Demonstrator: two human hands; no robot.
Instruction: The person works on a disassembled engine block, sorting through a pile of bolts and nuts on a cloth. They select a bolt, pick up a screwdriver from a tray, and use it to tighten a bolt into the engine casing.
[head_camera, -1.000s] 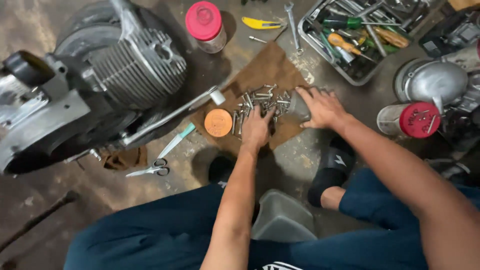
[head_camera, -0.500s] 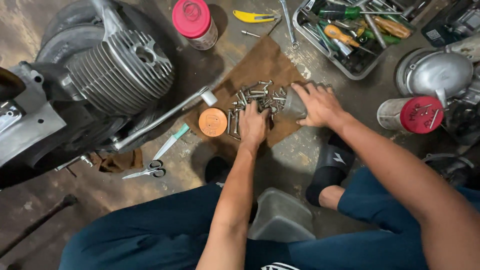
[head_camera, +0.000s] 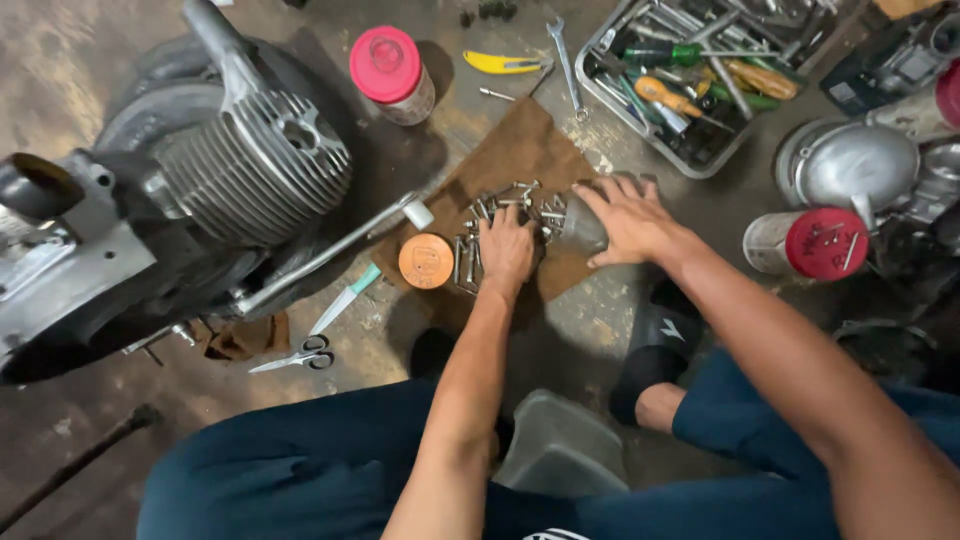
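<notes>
The left hand (head_camera: 507, 250) lay palm down on a heap of loose silver bolts and screws (head_camera: 500, 205), its fingers spread flat across them, so much of the heap was hidden beneath it. Whether any bolt was pinched under the palm could not be told. The right hand (head_camera: 625, 218) rested just beside it, its grip cupped over a dull grey metal part (head_camera: 578, 232) of which only one rounded end showed. Both the bolts and that part sat on a brown rectangular rag (head_camera: 520, 150) spread on the stained concrete floor (head_camera: 90, 60).

Touching the rag's left edge lay a round orange lid (head_camera: 426, 261) with an embossed mark too small to make out. Above it stood a clear jar with a pink lid (head_camera: 390, 72); at the right a second jar, on its side, showed a red lid (head_camera: 826, 243). A grey plastic tray of screwdrivers and wrenches (head_camera: 690, 75) was cut off by the top edge. The finned grey engine cylinder (head_camera: 250, 165) filled the left, its lower parts lost in shadow. Silver scissors (head_camera: 295, 357) lay near it, below a green-handled tool (head_camera: 345, 298).
</notes>
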